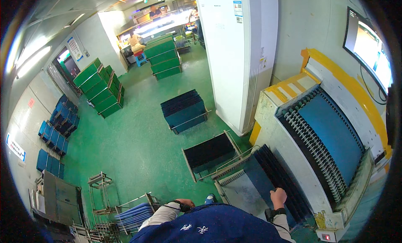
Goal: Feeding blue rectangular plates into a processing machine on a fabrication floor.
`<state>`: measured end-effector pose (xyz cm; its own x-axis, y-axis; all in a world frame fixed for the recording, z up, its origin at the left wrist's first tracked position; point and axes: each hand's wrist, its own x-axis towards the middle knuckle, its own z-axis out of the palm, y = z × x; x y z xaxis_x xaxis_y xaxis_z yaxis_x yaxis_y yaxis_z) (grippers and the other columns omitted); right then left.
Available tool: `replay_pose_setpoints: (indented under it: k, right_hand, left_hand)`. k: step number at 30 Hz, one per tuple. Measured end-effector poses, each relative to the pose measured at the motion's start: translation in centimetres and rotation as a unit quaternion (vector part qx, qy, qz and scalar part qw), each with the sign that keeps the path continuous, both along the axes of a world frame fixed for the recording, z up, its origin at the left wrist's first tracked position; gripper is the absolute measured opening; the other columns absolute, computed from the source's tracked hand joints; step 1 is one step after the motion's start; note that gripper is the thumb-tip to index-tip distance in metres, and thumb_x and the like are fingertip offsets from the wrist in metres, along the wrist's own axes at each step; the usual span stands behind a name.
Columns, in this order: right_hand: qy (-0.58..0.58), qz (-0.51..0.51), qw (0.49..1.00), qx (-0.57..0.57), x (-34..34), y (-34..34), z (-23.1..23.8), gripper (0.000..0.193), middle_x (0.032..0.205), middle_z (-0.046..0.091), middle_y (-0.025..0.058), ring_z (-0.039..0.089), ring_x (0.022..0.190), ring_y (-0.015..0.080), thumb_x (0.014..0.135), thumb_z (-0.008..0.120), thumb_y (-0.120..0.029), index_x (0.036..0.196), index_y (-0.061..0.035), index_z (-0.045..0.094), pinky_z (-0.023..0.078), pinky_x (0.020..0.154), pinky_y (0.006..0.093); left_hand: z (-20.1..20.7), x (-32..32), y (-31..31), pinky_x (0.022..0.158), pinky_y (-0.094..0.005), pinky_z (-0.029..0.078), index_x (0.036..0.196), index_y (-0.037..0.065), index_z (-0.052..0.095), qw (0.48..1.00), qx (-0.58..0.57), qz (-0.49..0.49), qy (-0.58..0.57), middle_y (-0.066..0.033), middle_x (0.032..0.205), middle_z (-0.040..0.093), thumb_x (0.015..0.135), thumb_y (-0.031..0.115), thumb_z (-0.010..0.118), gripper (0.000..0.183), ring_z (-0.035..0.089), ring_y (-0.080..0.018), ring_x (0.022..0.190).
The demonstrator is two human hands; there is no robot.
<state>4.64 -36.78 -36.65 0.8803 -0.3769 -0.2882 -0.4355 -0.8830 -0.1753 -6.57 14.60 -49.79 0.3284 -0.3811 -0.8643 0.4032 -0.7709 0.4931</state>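
My right hand (278,198) is closed at the upper edge of a flat dark blue panel (258,180). That panel stands in a slotted metal rack beside several darker panels (278,176). My left hand (185,202) is low in front of my body, at the edge of my dark blue clothing, and its fingers are mostly hidden. Left of that forearm, several light blue panels (135,216) sit in a metal rack. To the right of the rack, a machine with rows of rollers (312,159) carries a large blue panel (333,128).
A rack of dark panels (210,153) and another stack of blue panels (185,111) stand ahead on the green floor. Green crates (163,54) are farther off, near seated people. A tall white cabinet (228,54) rises beside the machine. Metal stands (100,192) are at the left.
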Motion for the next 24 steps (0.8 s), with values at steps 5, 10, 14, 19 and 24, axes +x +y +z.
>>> replay_pose_setpoints:
  k: [5,10,14,19,24]
  right_hand:
    - [0.006,-0.005,1.000,0.007,0.1,0.1,0.2,0.037,0.103,0.066,0.0171,0.063,0.097,0.0319,0.075,0.072,-0.032,0.100,-0.0053,0.068,0.050,0.083,0.0406]
    - [0.025,-0.029,0.999,0.021,0.2,0.3,0.9,0.041,0.103,0.066,0.0192,0.063,0.099,0.0333,0.072,0.073,-0.029,0.104,-0.0036,0.067,0.049,0.085,0.0415]
    - [0.019,-0.016,1.000,0.019,0.3,-0.2,-0.1,0.039,0.101,0.066,0.0190,0.063,0.097,0.0331,0.072,0.073,-0.028,0.102,-0.0037,0.068,0.049,0.083,0.0414]
    - [-0.021,-0.001,1.000,0.012,0.0,-0.2,-0.6,0.037,0.097,0.067,0.0185,0.064,0.094,0.0335,0.072,0.074,-0.028,0.098,-0.0029,0.069,0.050,0.081,0.0411]
    - [-0.011,0.021,0.999,0.022,-0.2,-0.8,-1.8,0.037,0.099,0.066,0.0203,0.063,0.096,0.0348,0.072,0.073,-0.027,0.098,-0.0021,0.068,0.049,0.082,0.0419]
  left_hand:
    - [0.8,-0.3,-0.2,0.082,-0.0373,0.047,0.108,0.008,0.067,0.999,0.004,0.049,0.023,-0.0068,0.103,0.067,0.081,0.032,0.058,0.038,0.060,-0.0210,0.090]
    - [-0.4,-1.1,0.6,0.072,-0.0362,0.047,0.101,0.008,0.069,0.997,-0.051,0.043,-0.029,-0.0061,0.092,0.068,0.078,0.027,0.061,0.031,0.060,-0.0184,0.078]
    - [-0.1,-1.8,0.5,0.065,-0.0359,0.047,0.097,0.008,0.070,0.996,-0.069,0.058,-0.022,-0.0044,0.085,0.067,0.075,0.023,0.061,0.028,0.058,-0.0173,0.071]
    - [-0.4,-2.6,0.2,0.063,-0.0354,0.047,0.098,0.007,0.069,0.998,-0.011,0.058,-0.029,-0.0031,0.086,0.068,0.075,0.021,0.060,0.029,0.059,-0.0164,0.071]
    - [2.2,-2.0,-0.7,0.064,-0.0350,0.048,0.099,0.008,0.069,0.994,-0.041,0.097,0.027,-0.0041,0.087,0.068,0.076,0.020,0.059,0.029,0.060,-0.0165,0.072]
